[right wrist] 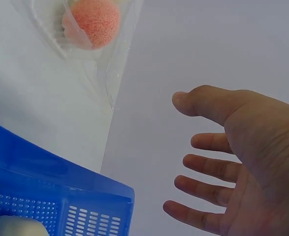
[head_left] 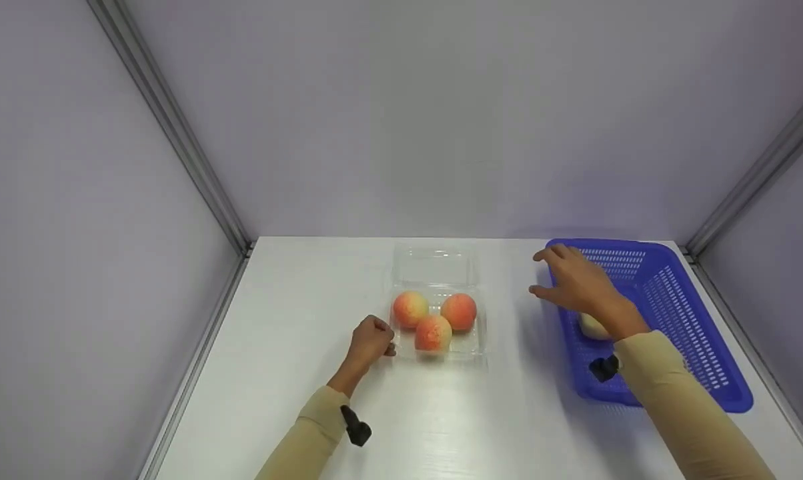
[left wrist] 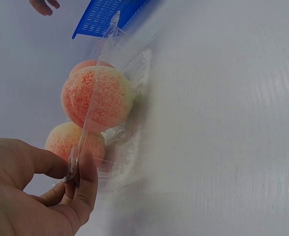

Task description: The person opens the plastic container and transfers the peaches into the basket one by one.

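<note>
A clear plastic clamshell box [head_left: 471, 341] lies with its lid folded back on the white table, three peaches [head_left: 433, 333] inside. My left hand [head_left: 371, 341] pinches the box's near left rim between thumb and fingers, as the left wrist view shows at the rim [left wrist: 72, 162]. My right hand [head_left: 575, 280] hovers over the left side of the blue basket [head_left: 698, 313], its fingers spread and nothing in them. Inside the basket sits a pale, rounded item [head_left: 593, 327], partly hidden under the right wrist; its kind is unclear.
The basket stands on the right of the white table [head_left: 295, 287], close to the right wall. A pale panel wall [head_left: 435, 133] rises behind the table, with metal frame posts [head_left: 175, 127] at the corners. The raised lid [head_left: 435, 267] lies toward the back wall.
</note>
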Motion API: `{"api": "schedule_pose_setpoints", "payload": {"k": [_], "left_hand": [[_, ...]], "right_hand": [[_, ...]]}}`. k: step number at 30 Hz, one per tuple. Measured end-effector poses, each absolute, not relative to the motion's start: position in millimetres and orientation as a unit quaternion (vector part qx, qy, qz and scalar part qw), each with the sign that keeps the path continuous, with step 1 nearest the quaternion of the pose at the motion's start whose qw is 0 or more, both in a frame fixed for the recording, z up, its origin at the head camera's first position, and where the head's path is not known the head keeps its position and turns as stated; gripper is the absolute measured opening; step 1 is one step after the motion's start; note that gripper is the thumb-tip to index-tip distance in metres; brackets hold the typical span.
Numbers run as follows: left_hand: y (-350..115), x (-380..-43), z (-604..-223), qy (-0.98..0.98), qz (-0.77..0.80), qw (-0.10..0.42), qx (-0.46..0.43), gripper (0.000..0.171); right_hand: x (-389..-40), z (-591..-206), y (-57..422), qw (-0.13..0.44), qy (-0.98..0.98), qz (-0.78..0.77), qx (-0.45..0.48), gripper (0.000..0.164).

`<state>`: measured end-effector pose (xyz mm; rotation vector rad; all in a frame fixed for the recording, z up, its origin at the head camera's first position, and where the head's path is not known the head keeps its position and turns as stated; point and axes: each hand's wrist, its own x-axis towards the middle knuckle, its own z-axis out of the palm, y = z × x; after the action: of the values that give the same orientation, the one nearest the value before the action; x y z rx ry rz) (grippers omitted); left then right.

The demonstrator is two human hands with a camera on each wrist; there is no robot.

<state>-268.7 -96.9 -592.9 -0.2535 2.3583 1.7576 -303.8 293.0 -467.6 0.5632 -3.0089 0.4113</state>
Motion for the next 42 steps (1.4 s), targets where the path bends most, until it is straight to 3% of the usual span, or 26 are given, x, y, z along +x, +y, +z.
{"api": "schedule_pose_setpoints", "payload": {"k": [30,42], "left_hand": [[-94.8,-267.3,-591.2,0.791,0.597,0.099,-0.083,0.006],[-96.3,-268.0,-590.8,0.798,0.588,0.099,-0.09,0.007]], "right_hand": [[-304.2,-469.9,260.2,0.068,-0.961,0.139,0.229,0.059],[-303.9,-474.0,247.0,0.058,-0.963,0.146,0.217,0.061]]}}
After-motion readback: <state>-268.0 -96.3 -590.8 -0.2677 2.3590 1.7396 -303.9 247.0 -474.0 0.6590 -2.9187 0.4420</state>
